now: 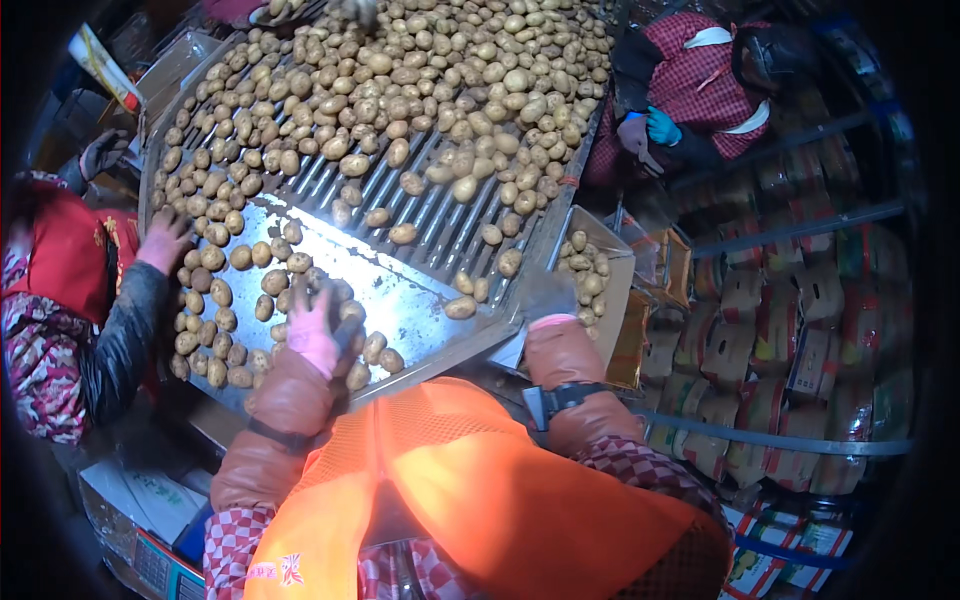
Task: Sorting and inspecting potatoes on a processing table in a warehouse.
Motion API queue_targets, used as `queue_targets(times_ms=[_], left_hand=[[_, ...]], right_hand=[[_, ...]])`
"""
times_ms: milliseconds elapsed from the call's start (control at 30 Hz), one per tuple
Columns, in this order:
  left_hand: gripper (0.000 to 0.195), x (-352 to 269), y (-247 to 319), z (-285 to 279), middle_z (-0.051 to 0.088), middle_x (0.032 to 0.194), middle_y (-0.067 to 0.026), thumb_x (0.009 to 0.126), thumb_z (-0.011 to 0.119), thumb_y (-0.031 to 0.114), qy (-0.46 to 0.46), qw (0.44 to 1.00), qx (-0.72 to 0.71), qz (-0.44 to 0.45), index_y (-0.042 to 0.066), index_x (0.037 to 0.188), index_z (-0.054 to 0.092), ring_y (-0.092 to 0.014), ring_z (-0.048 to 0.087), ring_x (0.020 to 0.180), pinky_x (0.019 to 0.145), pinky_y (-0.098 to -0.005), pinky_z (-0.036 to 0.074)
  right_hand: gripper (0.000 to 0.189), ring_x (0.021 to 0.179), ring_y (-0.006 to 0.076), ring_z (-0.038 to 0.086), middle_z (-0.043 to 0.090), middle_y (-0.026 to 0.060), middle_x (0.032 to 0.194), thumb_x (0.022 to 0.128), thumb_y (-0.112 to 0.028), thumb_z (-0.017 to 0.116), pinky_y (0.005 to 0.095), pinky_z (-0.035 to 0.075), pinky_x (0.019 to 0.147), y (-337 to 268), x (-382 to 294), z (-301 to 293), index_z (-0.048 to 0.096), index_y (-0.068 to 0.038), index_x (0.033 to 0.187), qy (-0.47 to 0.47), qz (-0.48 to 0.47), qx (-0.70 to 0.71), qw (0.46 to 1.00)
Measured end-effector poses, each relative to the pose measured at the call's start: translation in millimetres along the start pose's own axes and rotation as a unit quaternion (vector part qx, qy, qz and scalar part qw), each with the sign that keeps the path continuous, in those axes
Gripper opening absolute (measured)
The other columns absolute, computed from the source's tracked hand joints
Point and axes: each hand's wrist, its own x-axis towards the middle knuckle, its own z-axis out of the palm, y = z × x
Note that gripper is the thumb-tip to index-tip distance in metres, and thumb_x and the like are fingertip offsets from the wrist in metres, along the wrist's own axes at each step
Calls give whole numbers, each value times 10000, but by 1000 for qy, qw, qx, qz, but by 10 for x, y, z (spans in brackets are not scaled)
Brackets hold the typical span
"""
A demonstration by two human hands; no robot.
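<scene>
Many potatoes point(420, 67) cover the upper part of a slatted metal sorting table point(442, 217). Others lie on its smooth metal plate point(390, 300) nearer to me. My left hand point(315, 326), in a pink and dark glove, is among the potatoes on the plate; whether it grips one cannot be made out. My right hand point(551, 300), gloved and blurred, is at the left side of an open cardboard box point(619, 300) of potatoes, just beyond the table's right edge. Its fingers are too blurred to show a hold.
A co-worker in a red vest point(60, 255) reaches onto the table from the left. Another person in a checked top point(697, 82) is at the upper right. Stacked cardboard boxes point(742, 300) stand behind metal rails point(787, 442) on the right. A wooden rim point(442, 360) edges the table before me.
</scene>
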Motion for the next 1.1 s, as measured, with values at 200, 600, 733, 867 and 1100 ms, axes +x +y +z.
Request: queue_targets(times_ms=[200, 600, 733, 867, 1100], left_hand=[[830, -123, -491, 4, 360, 1519, -219, 792, 740, 524, 13, 989, 139, 51, 233, 1495, 408, -441, 361, 1390, 1093, -677, 279], [511, -863, -585, -312, 481, 1430, -187, 841, 693, 303, 10, 982, 118, -149, 219, 1333, 587, -402, 429, 1344, 1140, -591, 264], [505, -842, -775, -264, 446, 1448, -188, 849, 692, 301, -109, 994, 26, 5, 229, 1336, 578, -426, 425, 1342, 1156, -609, 238], [397, -996, -1038, -263, 599, 1233, -124, 857, 606, 158, 73, 970, 8, -233, 174, 1253, 602, -346, 538, 1205, 1061, -487, 387], [473, 202, -1200, -775, 552, 1331, -170, 859, 597, 162, 161, 961, 1, -225, 163, 1331, 579, -362, 492, 1270, 1073, -490, 388]], right_hand=[[279, 1060, 228, 618, 668, 141, 1123, 923, -281, 590, 419, 512, 872, 992, 109, 630, 626, -75, 1108, -40, 180, -78, 980], [475, 888, 297, 674, 619, 136, 1060, 1003, -218, 569, 484, 587, 757, 1502, 76, 1103, 444, -116, 1450, -94, 256, -439, 856], [584, 935, 158, 596, 624, 59, 1104, 915, -78, 688, 303, 505, 784, 1692, 316, 1040, 460, -65, 1453, -153, 241, -508, 813], [574, 985, 209, 614, 645, 94, 1132, 938, -126, 667, 326, 502, 850, 1549, 465, 816, 438, -28, 1455, -218, 88, -732, 639], [612, 915, 165, 619, 635, 89, 1173, 928, -141, 705, 308, 533, 770, 1646, 114, 862, 432, -28, 1464, -306, 477, -547, 616]])
